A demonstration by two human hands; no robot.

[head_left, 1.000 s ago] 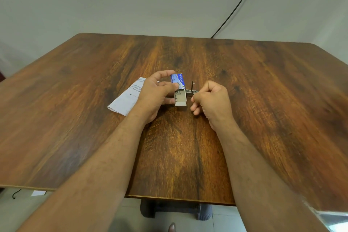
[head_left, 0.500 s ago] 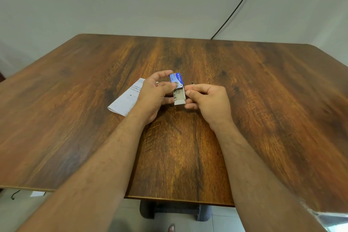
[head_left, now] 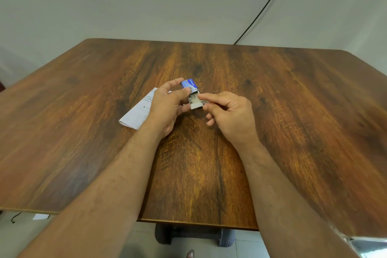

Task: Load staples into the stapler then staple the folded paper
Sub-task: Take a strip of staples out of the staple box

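Observation:
A small blue staple box (head_left: 189,84) with its white inner tray (head_left: 196,104) slid partly out is held above the wooden table (head_left: 293,111). My left hand (head_left: 167,106) grips the box's blue sleeve between thumb and fingers. My right hand (head_left: 228,115) reaches its thumb and forefinger into the open tray, pinching at the staples inside. A folded white paper (head_left: 139,114) with printed text lies flat on the table, partly under my left hand. The stapler is almost wholly hidden behind my right hand; only a small dark metal bit (head_left: 213,92) shows.
The table's near edge (head_left: 188,221) runs below my forearms. A black cable (head_left: 266,4) hangs down the wall behind the table's far edge. A grey stool (head_left: 225,240) stands on the floor under the table.
My right hand opened from a curled fist beside the box and moved left to the tray, now pinching inside it. The left hand kept the box steady.

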